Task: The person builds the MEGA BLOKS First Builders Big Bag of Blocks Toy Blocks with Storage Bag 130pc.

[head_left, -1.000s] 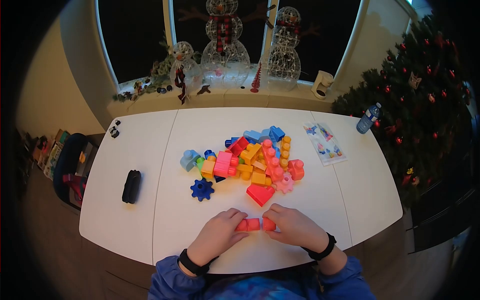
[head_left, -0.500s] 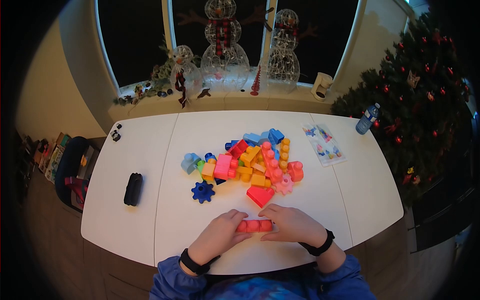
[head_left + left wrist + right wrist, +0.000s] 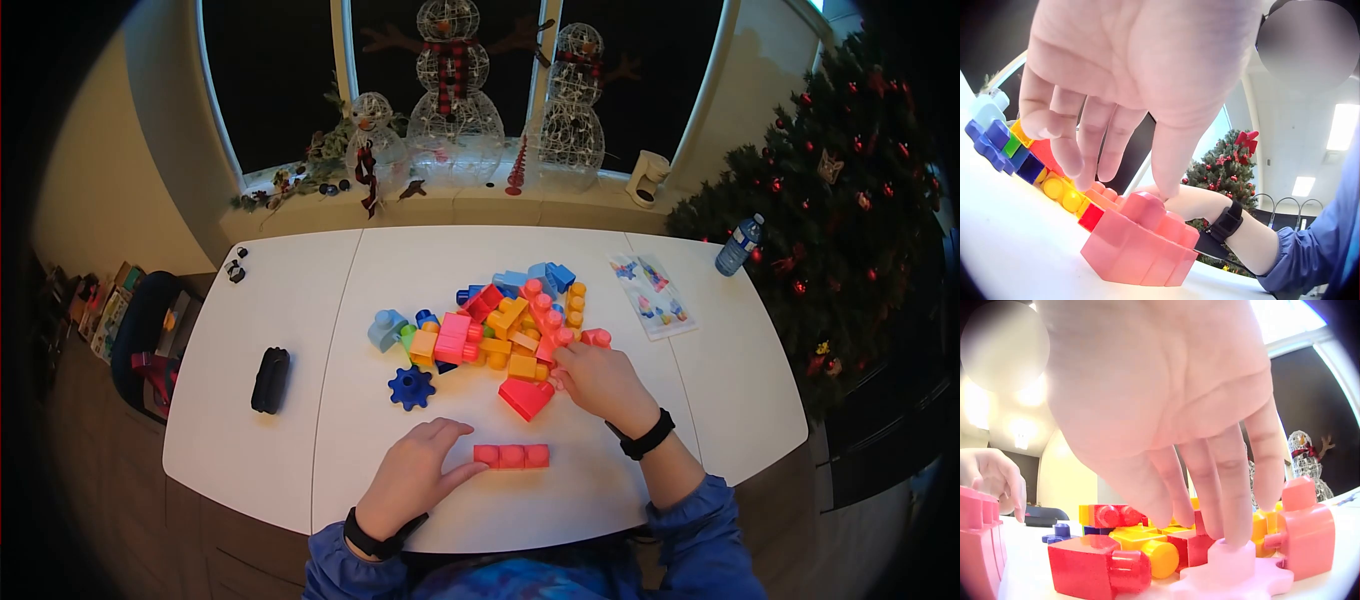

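Three pink blocks (image 3: 511,456) stand side by side in a row on the table, studs up. My left hand (image 3: 415,475) is beside their left end, fingers spread and loosely bent with nothing in them. In the left wrist view, its thumb overlaps the top of the row. My right hand (image 3: 605,385) reaches down at the right side of a pile of blocks. Its fingers hang over a pink gear (image 3: 1232,581), with one fingertip right at the gear's stud. A red slanted block (image 3: 527,398) lies just left of that hand. The head view shows the gear mostly hidden beneath the hand.
Yellow, blue, red and green blocks (image 3: 510,340) are heaped mid-table, with a dark blue gear (image 3: 411,387) at the near left. A black case (image 3: 270,380) lies on the left. An instruction sheet (image 3: 652,296) and a water bottle (image 3: 740,245) are at the far right.
A pink block was pushed up against two others, making a row of three. My right hand then let go and moved forward and right to the pile. My left hand drew slightly away and opened.
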A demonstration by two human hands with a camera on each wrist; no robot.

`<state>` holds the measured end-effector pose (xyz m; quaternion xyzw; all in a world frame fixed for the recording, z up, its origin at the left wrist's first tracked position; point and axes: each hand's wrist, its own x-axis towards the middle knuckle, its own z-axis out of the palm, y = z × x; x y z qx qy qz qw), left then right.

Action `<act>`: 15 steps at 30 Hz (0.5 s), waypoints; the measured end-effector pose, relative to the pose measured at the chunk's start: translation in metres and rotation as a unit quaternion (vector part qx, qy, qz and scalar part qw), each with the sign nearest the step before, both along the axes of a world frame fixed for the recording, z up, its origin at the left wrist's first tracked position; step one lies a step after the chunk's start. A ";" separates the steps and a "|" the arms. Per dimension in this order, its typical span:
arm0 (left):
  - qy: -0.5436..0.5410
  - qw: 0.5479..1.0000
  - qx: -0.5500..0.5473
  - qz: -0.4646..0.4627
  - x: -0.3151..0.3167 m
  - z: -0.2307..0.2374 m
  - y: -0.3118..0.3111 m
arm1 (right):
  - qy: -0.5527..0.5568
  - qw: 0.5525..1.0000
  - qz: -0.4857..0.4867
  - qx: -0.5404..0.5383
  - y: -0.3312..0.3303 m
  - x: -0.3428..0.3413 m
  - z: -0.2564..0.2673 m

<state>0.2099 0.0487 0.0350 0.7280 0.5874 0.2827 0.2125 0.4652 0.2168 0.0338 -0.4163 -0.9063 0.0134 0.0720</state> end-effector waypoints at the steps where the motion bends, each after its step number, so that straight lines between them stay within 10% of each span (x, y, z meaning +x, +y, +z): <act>1: 0.001 1.000 0.013 -0.003 -0.001 -0.003 0.001 | 0.006 1.000 0.007 0.013 0.004 -0.002 -0.004; 15: -0.014 1.000 -0.004 -0.010 -0.002 0.005 0.000 | -0.092 0.994 0.042 0.034 0.033 -0.024 -0.010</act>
